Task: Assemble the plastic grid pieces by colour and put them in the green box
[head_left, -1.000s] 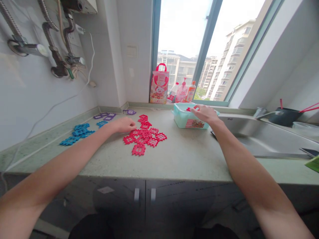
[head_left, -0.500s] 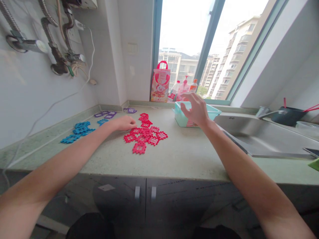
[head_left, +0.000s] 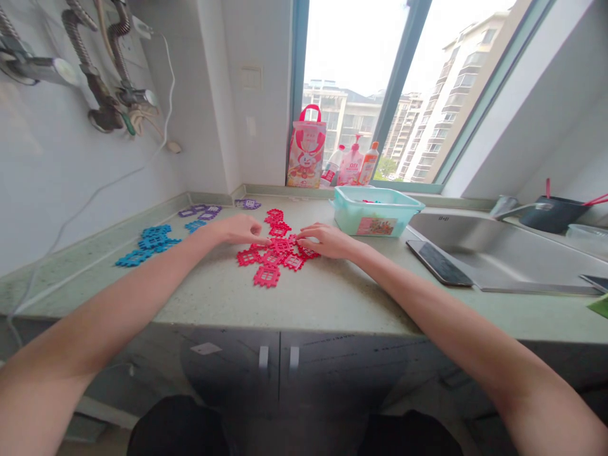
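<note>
Red square window-shaped interlocking blocks (head_left: 272,258) lie in an overlapping pile on the counter. My left hand (head_left: 241,229) is at the pile's left side, its fingers partly bent and fingertips touching the red blocks. From the right, my right hand (head_left: 325,240) reaches over the pile's edge, fingers stretched out and apart against the blocks. Neither hand lifts a block. Blue blocks (head_left: 154,239) of the same kind lie left of my left forearm. Purple blocks (head_left: 199,211) are farther back near the wall.
A mint-green plastic box (head_left: 344,212) with some pieces inside stands behind my right hand. A phone (head_left: 439,263) lies beside the steel sink (head_left: 503,266). On the windowsill are a pink bag (head_left: 306,155) and bottles (head_left: 350,166). A white cable (head_left: 102,193) hangs at left.
My right hand has come down and left from in front of the green box to the red pile. My left hand's fingers have extended slightly rightward onto the blocks. The view has shifted slightly.
</note>
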A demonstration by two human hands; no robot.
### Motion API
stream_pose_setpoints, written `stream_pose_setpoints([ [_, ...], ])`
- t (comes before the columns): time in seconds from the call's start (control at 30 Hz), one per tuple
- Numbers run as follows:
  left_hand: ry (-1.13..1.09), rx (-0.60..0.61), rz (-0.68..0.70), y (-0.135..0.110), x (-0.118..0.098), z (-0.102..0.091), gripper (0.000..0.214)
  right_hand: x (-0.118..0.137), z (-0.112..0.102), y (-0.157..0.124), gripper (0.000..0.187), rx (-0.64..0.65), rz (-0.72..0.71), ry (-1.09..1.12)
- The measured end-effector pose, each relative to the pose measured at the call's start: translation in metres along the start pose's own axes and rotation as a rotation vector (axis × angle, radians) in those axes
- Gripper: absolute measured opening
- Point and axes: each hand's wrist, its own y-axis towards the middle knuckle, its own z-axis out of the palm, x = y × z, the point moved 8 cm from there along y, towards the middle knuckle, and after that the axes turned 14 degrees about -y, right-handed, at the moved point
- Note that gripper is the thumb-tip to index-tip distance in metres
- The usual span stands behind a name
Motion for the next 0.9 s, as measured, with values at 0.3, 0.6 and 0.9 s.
stream_pose_setpoints([
  [0.3, 0.094, -0.049, -0.026, 0.0, -0.02, 0.003, 0.068, -0.041, 0.008, -0.007, 0.028, 0.064, 0.282, -0.039],
  [0.6, 0.064, -0.045, -0.021, -0.002, -0.026, 0.004, 0.064, -0.047, 0.004, -0.01, 0.033, 0.06, 0.364, -0.031],
  [0.9, 0.071, -0.034, -0.005, -0.002, -0.027, 0.005, 0.067, -0.058, 0.009, -0.014, 0.025, 0.074, 0.463, -0.012],
])
